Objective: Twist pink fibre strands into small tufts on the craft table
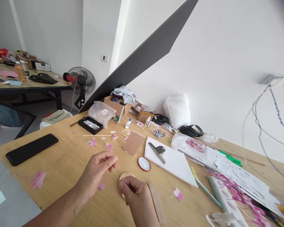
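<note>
My left hand [99, 168] is raised over the table with thumb and fingertips pinched together; anything between them is too small to make out. To its right, my right hand [136, 194] has its thumb and forefinger closed as well, and what they hold is hidden. A round pale disc [127, 174] shows behind the right fingers; whether they touch it I cannot tell. Below the left fingers lies a small pink tuft [101, 186]. Beyond them are pink-and-white thread tufts [92, 142], a brown card [133, 142] and a red-rimmed lid [144, 164].
A black phone-like slab [32, 148] lies at left. Farther back are a black tray [91, 125] and a glue bottle [128, 123]. On the right, a clip [157, 152] rests on a white board [177, 164], near a power strip [227, 195] and cut paper sheets [246, 179].
</note>
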`<act>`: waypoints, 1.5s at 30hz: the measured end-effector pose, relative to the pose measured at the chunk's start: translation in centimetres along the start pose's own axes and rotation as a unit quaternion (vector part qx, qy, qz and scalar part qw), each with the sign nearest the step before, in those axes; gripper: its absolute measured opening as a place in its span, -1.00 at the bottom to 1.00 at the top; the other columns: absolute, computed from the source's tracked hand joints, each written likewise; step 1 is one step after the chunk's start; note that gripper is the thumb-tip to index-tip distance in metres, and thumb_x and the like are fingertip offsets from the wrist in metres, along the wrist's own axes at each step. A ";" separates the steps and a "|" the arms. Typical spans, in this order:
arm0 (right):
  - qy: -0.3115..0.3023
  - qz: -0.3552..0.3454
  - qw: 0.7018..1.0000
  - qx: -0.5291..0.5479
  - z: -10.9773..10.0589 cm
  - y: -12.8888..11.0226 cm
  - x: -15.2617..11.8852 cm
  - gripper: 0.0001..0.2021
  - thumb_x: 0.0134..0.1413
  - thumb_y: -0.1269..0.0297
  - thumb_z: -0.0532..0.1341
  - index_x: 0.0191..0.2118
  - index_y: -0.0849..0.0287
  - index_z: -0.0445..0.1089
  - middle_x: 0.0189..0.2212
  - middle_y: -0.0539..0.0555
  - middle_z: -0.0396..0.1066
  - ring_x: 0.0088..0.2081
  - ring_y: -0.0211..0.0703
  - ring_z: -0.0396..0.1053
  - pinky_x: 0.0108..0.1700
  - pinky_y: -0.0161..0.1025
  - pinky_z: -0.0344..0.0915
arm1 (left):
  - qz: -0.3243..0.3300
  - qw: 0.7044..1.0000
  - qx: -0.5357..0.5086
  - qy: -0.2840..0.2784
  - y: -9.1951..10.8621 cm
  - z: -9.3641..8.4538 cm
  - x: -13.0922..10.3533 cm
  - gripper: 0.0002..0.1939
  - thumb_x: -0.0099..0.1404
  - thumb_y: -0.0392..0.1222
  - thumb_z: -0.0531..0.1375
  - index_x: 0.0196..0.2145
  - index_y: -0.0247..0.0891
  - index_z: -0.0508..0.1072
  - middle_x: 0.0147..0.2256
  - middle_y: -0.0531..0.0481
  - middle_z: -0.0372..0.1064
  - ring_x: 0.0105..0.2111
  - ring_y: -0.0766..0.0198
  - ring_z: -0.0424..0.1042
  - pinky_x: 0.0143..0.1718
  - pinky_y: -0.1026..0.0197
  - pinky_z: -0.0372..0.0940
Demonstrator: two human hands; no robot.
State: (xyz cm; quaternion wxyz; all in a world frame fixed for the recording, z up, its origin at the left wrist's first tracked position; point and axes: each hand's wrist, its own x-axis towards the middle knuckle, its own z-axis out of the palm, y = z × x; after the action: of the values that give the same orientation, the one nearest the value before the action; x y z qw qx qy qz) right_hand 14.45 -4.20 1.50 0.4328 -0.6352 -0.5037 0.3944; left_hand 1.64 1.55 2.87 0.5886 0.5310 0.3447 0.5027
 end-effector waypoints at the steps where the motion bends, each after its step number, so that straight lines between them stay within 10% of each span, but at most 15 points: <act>1: -0.004 0.001 1.000 -0.001 0.0 0.1 0.0 -0.79 -0.15 0.26 0.15 -0.69 0.16 0.29 -0.74 -0.10 0.05 -0.64 -0.34 -0.03 -0.58 -0.35 -0.10 | 0.004 1.000 -0.016 0.005 0.0 -0.2 0.1 -0.77 0.15 -0.13 0.17 -0.59 -0.28 0.36 -0.59 0.09 0.21 -0.53 0.35 0.15 -0.44 0.31 0.11; 14: -0.028 0.046 0.994 0.098 0.8 1.1 0.4 -0.76 -0.22 0.17 0.23 -0.72 0.16 0.30 -0.77 -0.12 0.07 -0.69 -0.38 -0.07 -0.62 -0.35 -0.15 | 0.065 0.957 -0.215 0.184 0.3 -4.6 0.9 -0.84 0.13 -0.12 0.24 -0.45 -0.26 0.41 -0.42 0.06 0.28 -0.43 0.38 0.25 -0.42 0.38 0.19; 20: -0.045 0.035 0.988 0.141 2.2 2.0 1.2 -0.73 -0.22 0.08 0.24 -0.67 0.18 0.35 -0.76 -0.10 0.17 -0.72 -0.42 -0.09 -0.65 -0.38 -0.13 | -0.117 0.991 -0.059 -0.030 -1.7 -3.8 -1.7 -0.67 0.12 0.04 0.18 -0.29 -0.28 0.48 -0.43 0.01 0.32 -0.46 0.31 0.27 -0.40 0.27 0.19; 25: -0.062 0.018 0.991 0.120 3.4 2.3 1.3 -0.75 -0.22 0.13 0.25 -0.65 0.21 0.39 -0.76 -0.10 0.17 -0.72 -0.43 -0.09 -0.68 -0.40 -0.11 | -0.141 0.987 -0.033 -0.062 -2.5 -2.6 -1.8 -0.80 0.03 -0.09 0.24 -0.52 -0.31 0.47 -0.59 0.08 0.27 -0.55 0.34 0.21 -0.47 0.28 0.11; 38: -0.047 -0.023 0.989 0.141 4.3 2.7 1.5 -0.64 -0.12 -0.01 0.21 -0.68 0.17 0.37 -0.68 -0.01 0.30 -0.53 -0.23 0.22 -0.43 -0.32 0.16 | -0.132 0.991 -0.024 -0.026 -3.0 -2.9 -1.4 -0.80 0.03 -0.13 0.21 -0.61 -0.31 0.43 -0.65 0.10 0.22 -0.62 0.35 0.20 -0.53 0.28 0.12; 45: -0.029 0.011 0.986 0.163 4.7 2.1 1.1 -0.62 -0.15 -0.05 0.21 -0.66 0.17 0.30 -0.76 -0.09 0.10 -0.63 -0.31 0.04 -0.53 -0.35 0.06 | -0.129 0.990 -0.057 0.022 -2.6 -2.9 -1.5 -0.82 0.02 -0.11 0.24 -0.50 -0.30 0.45 -0.59 0.11 0.21 -0.57 0.37 0.18 -0.52 0.33 0.14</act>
State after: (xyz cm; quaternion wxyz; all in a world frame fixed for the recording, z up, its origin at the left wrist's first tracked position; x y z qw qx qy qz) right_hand 10.85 -2.69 -2.02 0.5115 -0.5501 -0.4374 0.4944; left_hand -0.89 1.07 -0.45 0.6702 0.4364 0.3941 0.4529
